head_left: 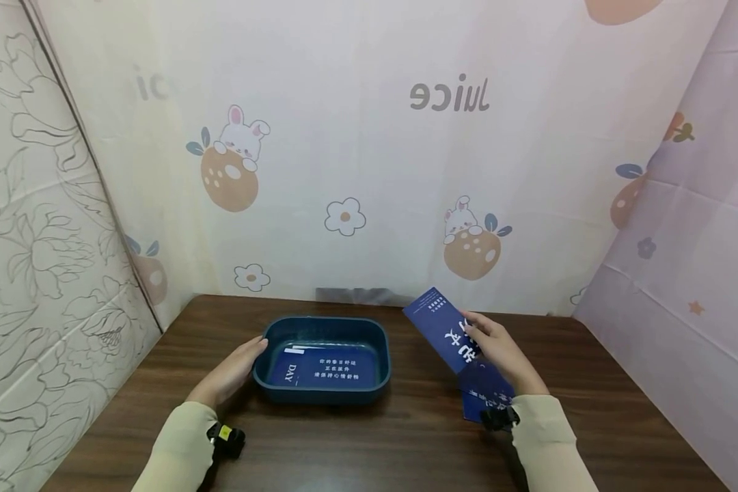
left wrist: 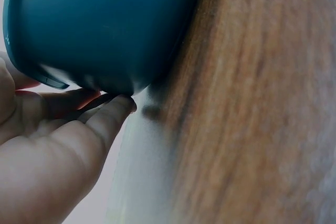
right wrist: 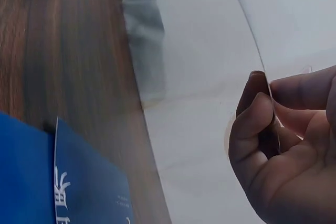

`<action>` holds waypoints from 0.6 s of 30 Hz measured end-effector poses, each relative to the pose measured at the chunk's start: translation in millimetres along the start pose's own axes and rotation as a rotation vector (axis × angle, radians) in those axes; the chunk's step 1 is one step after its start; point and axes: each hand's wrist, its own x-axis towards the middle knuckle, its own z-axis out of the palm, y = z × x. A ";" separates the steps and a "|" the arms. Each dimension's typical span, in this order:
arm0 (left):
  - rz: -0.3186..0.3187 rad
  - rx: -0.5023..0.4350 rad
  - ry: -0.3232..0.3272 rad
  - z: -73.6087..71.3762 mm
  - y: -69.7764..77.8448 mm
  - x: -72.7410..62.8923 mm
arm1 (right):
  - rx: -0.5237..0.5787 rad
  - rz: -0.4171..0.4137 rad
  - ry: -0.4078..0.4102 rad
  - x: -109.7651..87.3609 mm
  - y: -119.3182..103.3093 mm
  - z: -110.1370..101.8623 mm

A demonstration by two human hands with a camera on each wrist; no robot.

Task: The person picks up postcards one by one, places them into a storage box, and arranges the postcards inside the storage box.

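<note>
In the head view, my left hand (head_left: pixel 234 372) is at the left side of a dark blue-green plastic basin (head_left: pixel 321 396). The left wrist view has its fingers (left wrist: pixel 113 116) against the basin's outer wall, below the rim. A blue card (head_left: pixel 341 369) with white print and the letters "DAY" lies flat inside. Right of the basin, my right hand (head_left: pixel 501 348) pinches another blue card (head_left: pixel 433 324) with white characters, tilted and raised. Seen from the right wrist, that card is almost edge-on between thumb and fingers. Below this hand, more blue cards (head_left: pixel 476 403) lie on the table, partly hidden by the wrist.
The dark wood-grain table (head_left: pixel 369 451) ends at the back against a pale curtain (head_left: pixel 369 150) printed with rabbits, fruit and flowers. Patterned hangings close off both sides. A grey strip (head_left: pixel 359 296) shows along the table's back edge. Each wrist carries a small black camera (head_left: pixel 227 441).
</note>
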 end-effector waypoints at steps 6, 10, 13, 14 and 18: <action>-0.008 -0.003 0.016 0.7 0.3 0.0 | -0.013 -0.021 -0.027 1.2 -6.7 8.8; -0.004 -0.013 0.013 1.4 1.2 0.2 | -0.002 -0.031 -0.050 2.7 -10.8 12.9; -0.001 -0.012 0.013 1.6 1.8 0.3 | -0.017 -0.034 -0.068 6.3 -16.2 15.9; 0.000 -0.012 0.011 1.6 1.9 0.2 | -0.023 -0.037 -0.078 8.0 -18.5 17.1; -0.002 -0.011 0.010 2.2 2.4 -0.7 | -0.071 -0.061 -0.123 15.8 -31.7 25.4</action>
